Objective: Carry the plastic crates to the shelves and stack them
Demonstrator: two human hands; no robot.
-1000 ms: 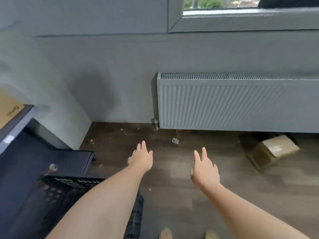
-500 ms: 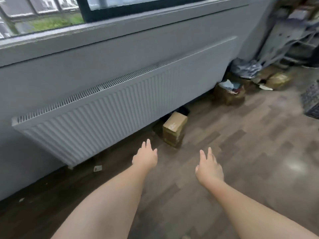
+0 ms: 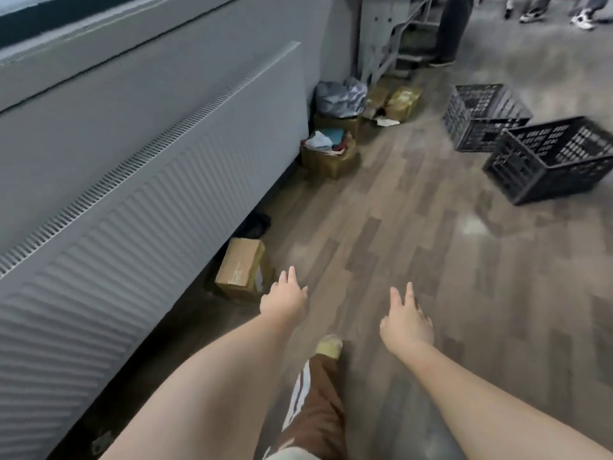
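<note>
Two black plastic crates stand on the wooden floor at the right, well ahead of me. The nearer crate is tilted toward me; the farther crate stands just behind it. My left hand and my right hand reach forward over the floor, both empty with fingers spread, far short of the crates. My leg and shoe show between my arms.
A long grey radiator runs along the left wall. A cardboard box lies under it near my left hand. More boxes and bags crowd the far corner by grey metal steps. Other people's legs stand at the top.
My view has swung right along the radiator, from the wall corner toward the open floor. The two black crates have come into sight. Both hands stay open and empty.
</note>
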